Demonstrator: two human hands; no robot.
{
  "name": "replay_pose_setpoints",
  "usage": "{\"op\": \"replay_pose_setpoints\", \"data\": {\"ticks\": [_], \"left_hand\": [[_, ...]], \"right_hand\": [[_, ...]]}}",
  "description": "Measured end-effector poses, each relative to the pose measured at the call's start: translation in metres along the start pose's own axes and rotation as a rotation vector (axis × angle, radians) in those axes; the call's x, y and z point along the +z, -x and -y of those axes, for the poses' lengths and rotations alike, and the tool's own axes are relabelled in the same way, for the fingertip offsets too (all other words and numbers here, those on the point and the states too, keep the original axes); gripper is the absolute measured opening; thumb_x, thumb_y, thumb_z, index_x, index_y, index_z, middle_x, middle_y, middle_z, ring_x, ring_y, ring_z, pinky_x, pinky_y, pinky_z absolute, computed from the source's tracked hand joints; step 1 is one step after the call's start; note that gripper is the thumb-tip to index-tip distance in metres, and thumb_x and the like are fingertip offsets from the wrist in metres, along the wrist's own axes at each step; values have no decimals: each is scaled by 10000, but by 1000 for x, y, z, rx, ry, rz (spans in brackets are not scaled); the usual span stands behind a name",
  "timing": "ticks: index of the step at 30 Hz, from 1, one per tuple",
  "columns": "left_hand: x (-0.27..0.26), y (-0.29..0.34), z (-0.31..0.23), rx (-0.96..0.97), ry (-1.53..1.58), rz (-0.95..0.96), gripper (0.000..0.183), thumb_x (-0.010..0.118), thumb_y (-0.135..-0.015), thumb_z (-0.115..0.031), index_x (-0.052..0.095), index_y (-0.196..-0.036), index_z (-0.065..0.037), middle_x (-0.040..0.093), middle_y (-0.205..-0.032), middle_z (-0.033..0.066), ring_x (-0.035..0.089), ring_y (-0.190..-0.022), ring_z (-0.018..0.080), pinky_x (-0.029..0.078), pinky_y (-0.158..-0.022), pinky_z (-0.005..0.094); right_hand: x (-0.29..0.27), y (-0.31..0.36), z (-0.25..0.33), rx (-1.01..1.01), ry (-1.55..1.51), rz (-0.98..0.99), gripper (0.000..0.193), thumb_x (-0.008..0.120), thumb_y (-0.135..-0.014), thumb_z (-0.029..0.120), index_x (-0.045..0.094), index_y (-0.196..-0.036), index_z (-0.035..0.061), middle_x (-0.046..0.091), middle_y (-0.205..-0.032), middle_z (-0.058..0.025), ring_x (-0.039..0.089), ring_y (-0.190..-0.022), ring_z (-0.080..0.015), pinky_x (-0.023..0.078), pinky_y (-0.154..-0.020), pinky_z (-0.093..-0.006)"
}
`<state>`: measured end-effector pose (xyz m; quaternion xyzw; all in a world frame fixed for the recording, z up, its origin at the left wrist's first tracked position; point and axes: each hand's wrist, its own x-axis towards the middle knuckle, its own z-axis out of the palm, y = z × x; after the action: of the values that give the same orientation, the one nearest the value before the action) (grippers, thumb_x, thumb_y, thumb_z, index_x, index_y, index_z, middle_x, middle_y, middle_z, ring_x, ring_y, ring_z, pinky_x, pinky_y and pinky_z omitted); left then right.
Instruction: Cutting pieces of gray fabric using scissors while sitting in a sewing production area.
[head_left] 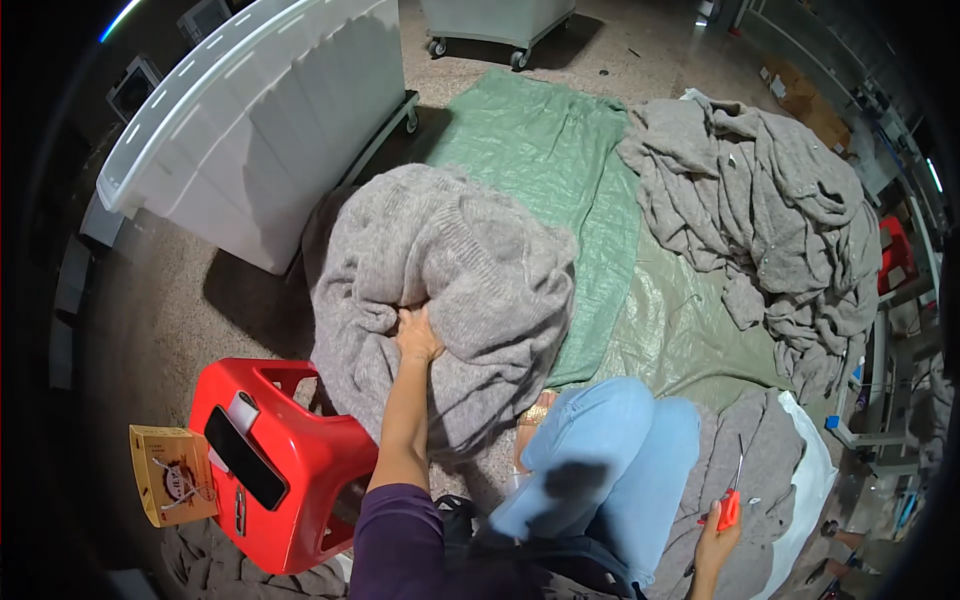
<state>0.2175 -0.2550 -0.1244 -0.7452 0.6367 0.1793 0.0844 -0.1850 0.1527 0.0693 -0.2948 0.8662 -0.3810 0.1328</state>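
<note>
A big bundle of fuzzy grey knitwear (pixel 480 290) lies on the floor in front of me, with a ribbed band showing across its top. My left hand (pixel 418 335) reaches into the middle of it, closed on a fold of the knit; the fingertips are partly hidden in the fabric. Low on the right, beside my knee, my right hand (pixel 715 545) is closed round what look like slim scissors (pixel 732 508) with red handles, the thin metal tip pointing up and away. Beneath that hand lies more flat grey knit fabric (pixel 755 460).
A red plastic stool (pixel 340 450) at my left bears a phone (pixel 243 458); a yellow box (pixel 170 475) sits beside it. A white wheeled bin (pixel 270 130) stands far left. Green sheeting (pixel 540 130) covers the floor. Another grey garment heap (pixel 770 210) lies right.
</note>
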Motion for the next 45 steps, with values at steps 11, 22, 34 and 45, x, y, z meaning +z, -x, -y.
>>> {"op": "replay_pose_setpoints", "data": {"ticks": [11,22,34,45], "left_hand": [[-99,60,-54,342,257,-953,517,678,-722,-311,562,-1162,-63,537,-1181,180,483,-1117,371,384,-933,493],[-30,11,-100,251,-368,-275,928,573,-677,-726,127,-1441,-445,60,-1551,17,194,-1374,378,232,-864,788],[-12,166,-66,781,-127,-365,582,512,-887,-471,432,-1345,-120,299,-1466,169,226,-1374,351,194,-1043,593],[39,216,-11,744,616,143,340,592,-841,-48,537,-1143,96,444,-1303,193,481,-1169,288,397,-970,361]], "right_hand": [[-1,20,-16,-67,265,-107,194,600,-853,131,608,-995,-1,610,-874,-167,598,-792,-301,468,-722,-331],[-1,84,-99,346,267,-201,372,643,-819,388,580,-1120,179,625,-904,-204,607,-809,-401,482,-677,-459],[-45,22,-290,585,176,-736,610,692,-765,260,401,-1295,179,595,-1143,-172,598,-982,-376,477,-801,-443],[-69,-117,-327,811,177,-883,735,756,-678,450,393,-1228,125,636,-959,-213,607,-912,-417,464,-768,-492]]}}
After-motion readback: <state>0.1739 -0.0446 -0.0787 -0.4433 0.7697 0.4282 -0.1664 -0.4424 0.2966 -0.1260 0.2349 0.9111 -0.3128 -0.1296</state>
